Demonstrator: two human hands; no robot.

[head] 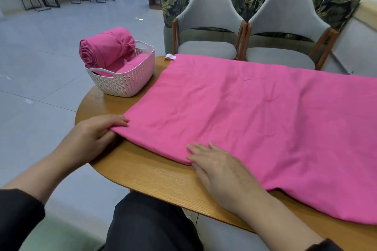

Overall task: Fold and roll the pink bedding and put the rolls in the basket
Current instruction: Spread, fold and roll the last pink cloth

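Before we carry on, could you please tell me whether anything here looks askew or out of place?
The big pink roll sits too high: it rests on the basket rim and juts over the far-left edge. The pink sheet also overhangs the table at the near right.

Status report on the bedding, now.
Left hand pinches pink sheet corner. Right hand flat on it. Sheet unrolled; basket holds rolls. Nothing obstructing.

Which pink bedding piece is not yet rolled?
The pink sheet spread flat on the table under both hands; the others sit rolled in the basket.
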